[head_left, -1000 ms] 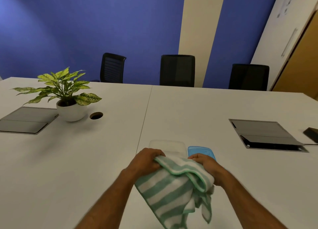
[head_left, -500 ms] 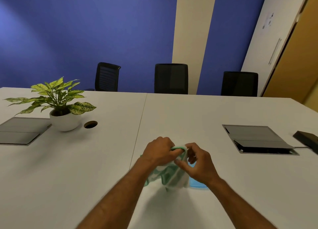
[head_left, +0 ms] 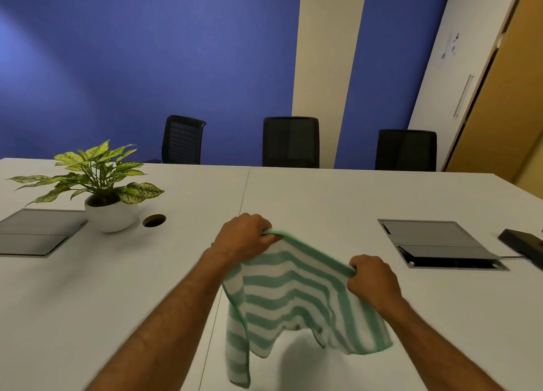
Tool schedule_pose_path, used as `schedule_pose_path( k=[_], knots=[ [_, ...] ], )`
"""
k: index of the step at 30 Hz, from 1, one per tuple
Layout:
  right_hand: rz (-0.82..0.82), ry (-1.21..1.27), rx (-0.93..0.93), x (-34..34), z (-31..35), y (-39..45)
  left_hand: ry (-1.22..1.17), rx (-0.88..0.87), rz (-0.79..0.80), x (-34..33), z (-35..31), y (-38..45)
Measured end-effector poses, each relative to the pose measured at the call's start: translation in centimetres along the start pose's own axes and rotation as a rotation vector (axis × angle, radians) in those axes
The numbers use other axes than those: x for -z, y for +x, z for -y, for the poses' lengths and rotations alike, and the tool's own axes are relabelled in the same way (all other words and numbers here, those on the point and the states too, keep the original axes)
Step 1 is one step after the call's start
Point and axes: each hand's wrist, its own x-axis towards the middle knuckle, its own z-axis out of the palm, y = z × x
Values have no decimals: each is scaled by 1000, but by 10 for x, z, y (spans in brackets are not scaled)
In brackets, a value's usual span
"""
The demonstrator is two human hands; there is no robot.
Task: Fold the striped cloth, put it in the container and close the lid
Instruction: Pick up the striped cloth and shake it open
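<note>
The green-and-white striped cloth (head_left: pixel 296 296) hangs spread in the air above the white table (head_left: pixel 338 196), near its front. My left hand (head_left: pixel 244 238) grips the cloth's upper left corner. My right hand (head_left: pixel 373 279) grips the upper right corner, lower and nearer to me. The top hem stretches between the two hands and the rest droops toward the table. The container and its blue lid are hidden behind the cloth and my hands.
A potted plant (head_left: pixel 100 185) in a white bowl stands at the left beside a round cable hole (head_left: pixel 154 220). Grey floor-box panels lie flush at far left (head_left: pixel 35 232) and right (head_left: pixel 435 243). A black device (head_left: pixel 523 243) lies at the right edge. Three black chairs (head_left: pixel 291 142) line the far side.
The cloth was bunched between my hands close together. My hands have moved apart and the cloth is now stretched open, covering the container and lid.
</note>
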Motion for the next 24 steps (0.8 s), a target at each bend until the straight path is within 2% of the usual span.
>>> schedule_pose_path(
  k=[4,7,12,15,19,24],
  knots=[
    [89,-31,-95,-4,-17,5,23,25,-3,9,12,4],
    [91,-9,-153,2,-30,10,95,42,0,17,28,4],
    [-4,117,-131,32,-39,25,166,62,34,22,68,-1],
    [-127,221,-107,54,-40,31,155,80,41,24,92,-6],
    [-278,514,-79,85,-45,36,137,143,-29,26,117,-14],
    [-289,1026,-9,105,-32,42,75,168,-131,22,126,-19]
  ],
)
